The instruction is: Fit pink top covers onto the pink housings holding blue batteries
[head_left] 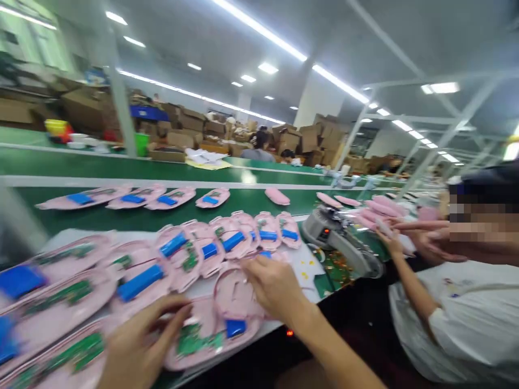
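My right hand (279, 286) grips the edge of an inner pink plastic shell (233, 292), tilted over an open pink housing (182, 359) at the table's front edge. That housing holds a green circuit board (197, 340) and a blue battery pack (235, 328). My left hand (146, 340) is closed beside the board, thumb and forefinger pinched together. Whatever is between those fingertips is too small to make out. Around both hands lie several similar pink housings (140, 281) with blue packs and green boards.
A grey device (336, 237) with a red display stands to the right, beside a heap of small parts (340, 267). A co-worker (466, 319) sits at far right, handling pink pieces. More housings (213, 198) line the green bench (243, 202) behind. Cardboard boxes (190, 120) fill the background.
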Action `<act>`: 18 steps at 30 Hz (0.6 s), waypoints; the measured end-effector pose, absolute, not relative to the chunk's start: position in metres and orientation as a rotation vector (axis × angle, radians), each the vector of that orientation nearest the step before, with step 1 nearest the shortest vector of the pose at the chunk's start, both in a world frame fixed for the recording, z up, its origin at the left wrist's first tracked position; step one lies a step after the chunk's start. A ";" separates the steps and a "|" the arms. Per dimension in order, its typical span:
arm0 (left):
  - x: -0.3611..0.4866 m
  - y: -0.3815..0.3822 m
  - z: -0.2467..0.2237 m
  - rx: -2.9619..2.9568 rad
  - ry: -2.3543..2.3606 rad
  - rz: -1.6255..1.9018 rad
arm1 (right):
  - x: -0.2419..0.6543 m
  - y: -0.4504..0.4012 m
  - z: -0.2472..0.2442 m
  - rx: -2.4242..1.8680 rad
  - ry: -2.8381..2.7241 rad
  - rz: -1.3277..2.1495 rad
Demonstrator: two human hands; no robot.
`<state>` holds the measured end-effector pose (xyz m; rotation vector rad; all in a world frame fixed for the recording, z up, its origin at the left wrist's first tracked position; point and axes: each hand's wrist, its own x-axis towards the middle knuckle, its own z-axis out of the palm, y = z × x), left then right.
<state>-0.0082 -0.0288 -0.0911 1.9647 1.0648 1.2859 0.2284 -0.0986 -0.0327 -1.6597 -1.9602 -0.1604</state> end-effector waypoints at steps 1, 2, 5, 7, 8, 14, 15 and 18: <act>-0.010 -0.031 -0.088 2.036 0.997 1.278 | 0.219 -0.086 -0.029 -1.638 -2.038 -0.210; -0.012 -0.033 -0.085 2.111 0.940 1.285 | 0.209 -0.077 -0.026 -1.603 -2.102 -0.231; -0.014 -0.034 -0.079 2.285 0.974 1.389 | 0.187 -0.062 -0.024 -1.494 -2.197 -0.226; -0.015 -0.033 -0.076 2.298 1.081 1.400 | 0.179 -0.059 -0.024 -1.457 -2.205 -0.203; -0.016 -0.032 -0.076 2.267 1.108 1.376 | 0.176 -0.059 -0.025 -1.459 -2.196 -0.193; -0.017 -0.032 -0.078 2.054 0.922 1.201 | 0.177 -0.057 -0.031 -1.563 -1.985 -0.103; -0.017 -0.032 -0.079 2.016 0.911 1.179 | 0.180 -0.056 -0.030 -1.576 -1.922 -0.088; -0.018 -0.030 -0.082 1.875 0.885 1.147 | 0.196 -0.048 -0.027 -1.606 -1.513 -0.043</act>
